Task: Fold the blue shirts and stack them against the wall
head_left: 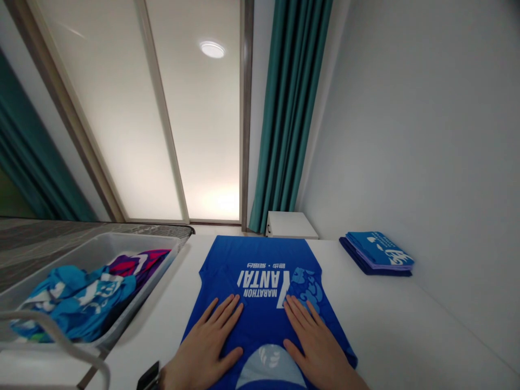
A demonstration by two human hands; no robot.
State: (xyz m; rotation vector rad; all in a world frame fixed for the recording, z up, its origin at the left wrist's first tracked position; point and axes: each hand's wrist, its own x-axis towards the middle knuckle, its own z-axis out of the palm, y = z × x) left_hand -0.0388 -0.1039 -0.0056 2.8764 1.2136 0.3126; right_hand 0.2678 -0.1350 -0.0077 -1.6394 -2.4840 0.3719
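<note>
A blue sleeveless running shirt (pixel 260 254) with white "Marathon" lettering lies spread flat on the white table, its print upside down from my side. The neck opening, with a pale inner panel (pixel 270 365), faces me at the bottom edge. My left hand (pixel 215 341) rests flat on the left part of the shirt, fingers spread, with a dark watch at the wrist. On the right part my right hand (pixel 311 338) also lies flat, fingertips beside the white lettering. Neither hand grips the cloth.
Folded blue and purple clothes (pixel 377 252) are stacked at the table's right, near the wall. At left, a translucent plastic bin (pixel 162 281) holds crumpled clothes (pixel 85 295). A grey curved bar (pixel 60 336) crosses the lower left. A small white cabinet (pixel 290 225) stands beyond the table (pixel 406 336).
</note>
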